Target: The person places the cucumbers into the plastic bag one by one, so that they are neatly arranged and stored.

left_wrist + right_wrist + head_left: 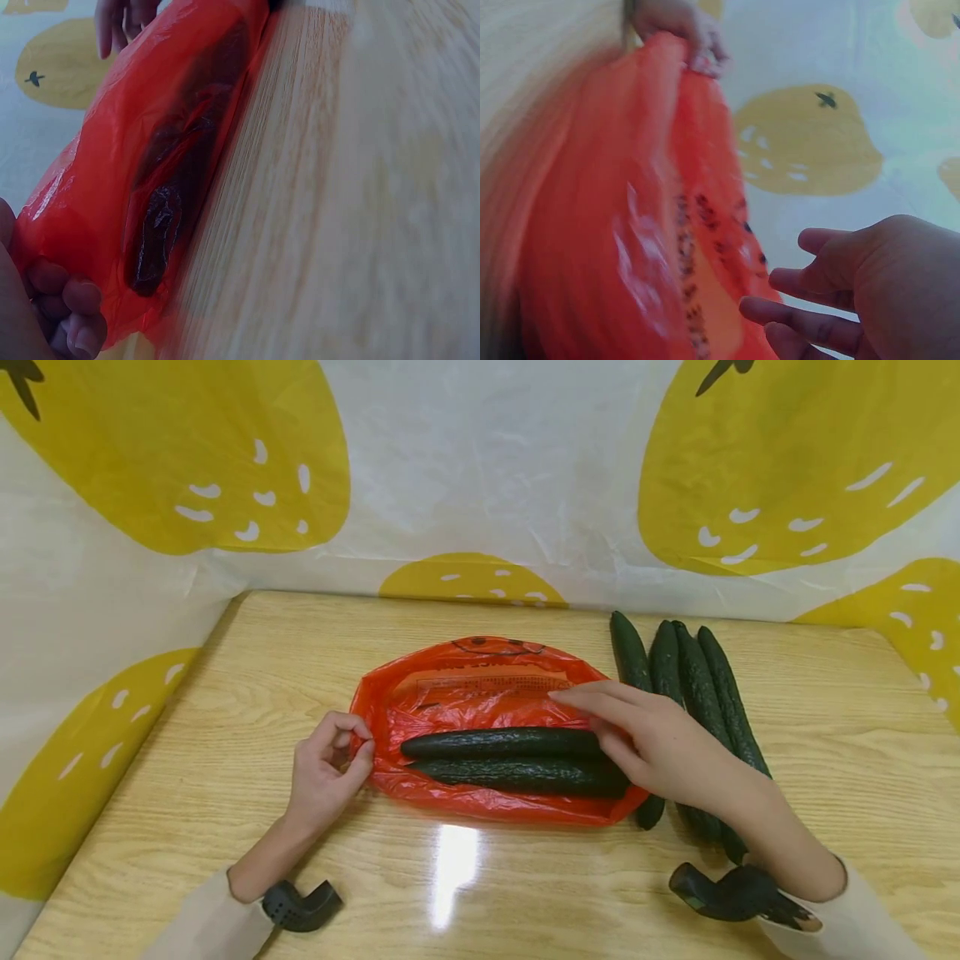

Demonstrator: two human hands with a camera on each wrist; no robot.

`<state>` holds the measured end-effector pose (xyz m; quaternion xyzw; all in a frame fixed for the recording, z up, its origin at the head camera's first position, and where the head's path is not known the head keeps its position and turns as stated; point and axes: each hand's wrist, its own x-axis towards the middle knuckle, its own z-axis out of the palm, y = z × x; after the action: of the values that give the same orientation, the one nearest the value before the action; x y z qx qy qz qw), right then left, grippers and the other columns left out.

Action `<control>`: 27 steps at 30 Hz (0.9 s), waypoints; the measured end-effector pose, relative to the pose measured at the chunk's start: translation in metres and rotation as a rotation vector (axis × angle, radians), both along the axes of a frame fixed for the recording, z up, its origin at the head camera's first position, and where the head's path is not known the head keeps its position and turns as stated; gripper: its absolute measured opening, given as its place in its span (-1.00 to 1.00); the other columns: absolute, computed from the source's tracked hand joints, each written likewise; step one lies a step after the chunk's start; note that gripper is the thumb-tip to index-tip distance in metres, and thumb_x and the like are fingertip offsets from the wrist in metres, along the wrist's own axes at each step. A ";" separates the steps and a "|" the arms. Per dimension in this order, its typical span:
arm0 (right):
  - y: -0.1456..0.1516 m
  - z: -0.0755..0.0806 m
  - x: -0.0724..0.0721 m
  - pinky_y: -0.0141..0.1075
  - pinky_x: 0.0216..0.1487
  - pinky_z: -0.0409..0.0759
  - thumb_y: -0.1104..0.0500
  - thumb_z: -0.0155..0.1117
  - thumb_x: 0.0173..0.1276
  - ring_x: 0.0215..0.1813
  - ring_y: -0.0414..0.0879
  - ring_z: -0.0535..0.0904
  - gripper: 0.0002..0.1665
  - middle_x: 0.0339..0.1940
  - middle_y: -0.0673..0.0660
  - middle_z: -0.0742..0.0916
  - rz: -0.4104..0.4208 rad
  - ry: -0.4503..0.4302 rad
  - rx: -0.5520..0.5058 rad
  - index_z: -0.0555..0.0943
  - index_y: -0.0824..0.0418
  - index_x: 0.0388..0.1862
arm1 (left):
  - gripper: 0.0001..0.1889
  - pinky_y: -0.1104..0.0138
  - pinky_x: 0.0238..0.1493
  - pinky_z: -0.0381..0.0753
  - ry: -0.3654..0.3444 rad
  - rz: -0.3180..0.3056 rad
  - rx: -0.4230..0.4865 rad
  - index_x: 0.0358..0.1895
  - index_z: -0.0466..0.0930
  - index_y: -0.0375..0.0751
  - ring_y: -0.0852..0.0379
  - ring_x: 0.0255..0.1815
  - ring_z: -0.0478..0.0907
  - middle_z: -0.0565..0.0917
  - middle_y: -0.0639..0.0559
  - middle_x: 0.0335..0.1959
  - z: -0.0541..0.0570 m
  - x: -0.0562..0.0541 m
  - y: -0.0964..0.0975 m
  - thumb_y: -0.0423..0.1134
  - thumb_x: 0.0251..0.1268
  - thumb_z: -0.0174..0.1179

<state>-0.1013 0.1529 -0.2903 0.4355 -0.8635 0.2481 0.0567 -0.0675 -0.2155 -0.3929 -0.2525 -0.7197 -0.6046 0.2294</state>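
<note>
A red plastic bag (487,806) lies with its mouth spread wide on the table. Inside it, two dark green cucumbers (510,743) lie side by side; through the film one cucumber (154,247) shows dark in the left wrist view. My left hand (326,768) pinches the bag's left edge between thumb and fingers. Over the bag's right end hovers my right hand (645,739), its fingers loosely extended and holding nothing; it hides the cucumbers' right ends. The right wrist view shows that hand (855,292) beside the printed side of the bag (615,225).
Several more cucumbers (701,685) lie in a row right of the bag, partly under my right forearm. The wood-grain table (247,693) meets a white sheet (495,460) with yellow fruit prints at the back and left.
</note>
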 end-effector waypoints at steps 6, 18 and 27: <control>0.029 0.007 0.002 -0.45 -0.31 0.39 0.51 0.20 0.08 -0.18 -0.27 0.50 -0.33 -0.03 -0.01 0.66 -0.085 0.087 -0.111 0.53 0.14 0.22 | -0.76 0.44 -0.72 0.26 0.002 -0.005 0.009 -0.29 0.39 -0.55 0.29 -0.68 0.27 0.42 0.04 -0.72 0.001 0.000 0.002 -0.74 -0.12 0.04; 0.082 0.007 0.007 -0.64 -0.27 0.40 0.47 0.25 0.22 -0.11 -0.51 0.52 -0.47 0.01 -0.12 0.66 -0.344 0.157 -0.195 0.56 0.24 0.19 | -0.76 0.42 -0.75 0.23 -0.014 0.009 0.010 -0.24 0.41 -0.54 0.30 -0.69 0.28 0.44 0.04 -0.71 0.004 0.000 0.001 -0.72 -0.06 0.04; 0.107 -0.002 0.009 -0.67 -0.17 0.43 0.50 0.18 0.26 -0.13 -0.46 0.56 -0.44 0.00 -0.10 0.67 -0.475 0.000 -0.281 0.54 0.19 0.23 | -0.77 0.41 -0.77 0.22 -0.029 0.000 0.022 -0.26 0.40 -0.54 0.30 -0.72 0.26 0.42 0.06 -0.73 0.003 0.001 0.001 -0.73 -0.06 0.03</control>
<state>-0.0922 0.2599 -0.2922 0.2085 -0.8985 0.3453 0.1734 -0.0669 -0.2147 -0.3904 -0.2410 -0.7163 -0.6162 0.2218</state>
